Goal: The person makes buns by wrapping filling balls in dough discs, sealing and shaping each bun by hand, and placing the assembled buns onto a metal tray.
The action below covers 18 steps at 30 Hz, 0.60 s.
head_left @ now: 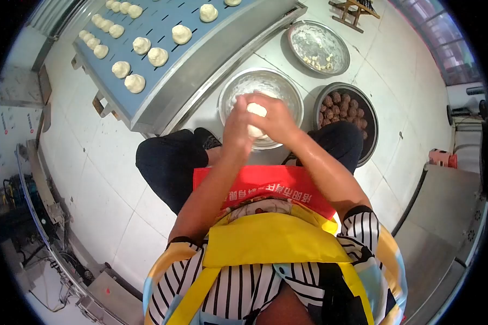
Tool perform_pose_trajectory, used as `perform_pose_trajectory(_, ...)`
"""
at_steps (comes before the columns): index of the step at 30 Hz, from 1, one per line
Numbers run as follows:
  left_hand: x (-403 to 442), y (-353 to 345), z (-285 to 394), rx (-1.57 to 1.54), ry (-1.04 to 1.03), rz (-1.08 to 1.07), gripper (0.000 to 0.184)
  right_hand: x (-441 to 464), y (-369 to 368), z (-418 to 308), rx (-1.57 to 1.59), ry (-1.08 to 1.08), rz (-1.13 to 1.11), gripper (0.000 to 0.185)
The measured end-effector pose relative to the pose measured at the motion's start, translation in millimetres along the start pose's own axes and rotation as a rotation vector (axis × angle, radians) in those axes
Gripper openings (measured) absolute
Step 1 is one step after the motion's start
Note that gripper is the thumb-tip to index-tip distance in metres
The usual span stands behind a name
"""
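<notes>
Both hands meet over a metal bowl [230, 92] with whitish residue inside. Pale dough [256, 110] shows between them, part of it bulging out below the fingers. My left hand [236, 125] is on the left side of the dough, its fingers closed against it. From the right, my right hand [276, 118] wraps round the same dough. Just right of the hands stands a dark tub [372, 120] holding several brown balls [342, 108].
A blue slotted tray [162, 32] with a metal frame holds several dough balls [134, 83] at the upper left. Behind the tub sits a floured metal pan [319, 46]. A wooden stool [352, 13] stands at the top. Metal equipment [444, 200] is at the right.
</notes>
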<state>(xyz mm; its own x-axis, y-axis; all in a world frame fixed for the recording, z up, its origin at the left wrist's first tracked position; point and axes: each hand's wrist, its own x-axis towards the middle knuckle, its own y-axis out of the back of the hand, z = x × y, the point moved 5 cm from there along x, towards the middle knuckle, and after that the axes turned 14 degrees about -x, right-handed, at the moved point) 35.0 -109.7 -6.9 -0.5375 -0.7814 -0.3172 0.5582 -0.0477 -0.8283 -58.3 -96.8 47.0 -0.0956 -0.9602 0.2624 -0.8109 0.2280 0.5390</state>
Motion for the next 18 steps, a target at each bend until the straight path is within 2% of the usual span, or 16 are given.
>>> perform_pose_trajectory(1, -0.1, 1.7, 2.6, 0.062, 0.142, -0.051, 0.059, 0.6, 2.0, -4.5, 0.106, 0.026, 0.032, 0.037)
perform_pose_trajectory(3, -5.0, 0.8, 12.6, 0.183, 0.427, -0.149, 0.059, -2.1, -0.9, 2.1, 0.176, -0.123, -0.21, 0.036)
perform_pose_trajectory(4, -4.3, 3.2, 9.5, 0.208, 0.338, -0.092, 0.06, -4.4, -3.4, 5.0, 0.208, -0.194, -0.33, 0.036)
perform_pose_trajectory(7, 13.5, 21.6, -10.1, -0.064, -0.023, 0.118, 0.061, -4.4, -5.1, 9.4, -0.252, -0.098, -0.061, 0.038)
perform_pose_trajectory(8, 9.0, 20.1, -5.3, -0.028, -0.118, -0.007, 0.063, -0.9, -4.0, 5.5, -0.026, -0.227, -0.177, 0.038)
perform_pose_trajectory(10, -4.8, 2.5, 12.2, 0.12, 0.187, -0.094, 0.054, -5.2, -4.5, 7.2, 0.178, -0.258, -0.375, 0.037)
perform_pose_trajectory(11, -10.7, -4.9, 15.4, 0.192, 0.338, -0.14, 0.05, -4.7, -3.8, 8.7, 0.141, -0.225, -0.353, 0.036)
perform_pose_trajectory(13, -6.1, -1.6, 5.4, 0.091, 0.213, 0.015, 0.05, -4.0, -2.6, 11.8, 0.064, -0.163, -0.305, 0.035)
perform_pose_trajectory(15, -3.8, -3.3, -0.2, -0.042, 0.003, 0.167, 0.051, -1.8, -4.2, 11.6, -0.272, -0.056, -0.097, 0.035)
perform_pose_trajectory(16, -1.6, 3.2, -2.4, -0.061, -0.041, 0.123, 0.05, -3.0, -5.7, 11.4, -0.247, -0.015, -0.035, 0.032)
perform_pose_trajectory(18, -1.3, 6.6, 7.1, 0.331, 0.092, -0.031, 0.049, -2.9, -1.0, 2.3, 0.115, -0.209, -0.27, 0.031)
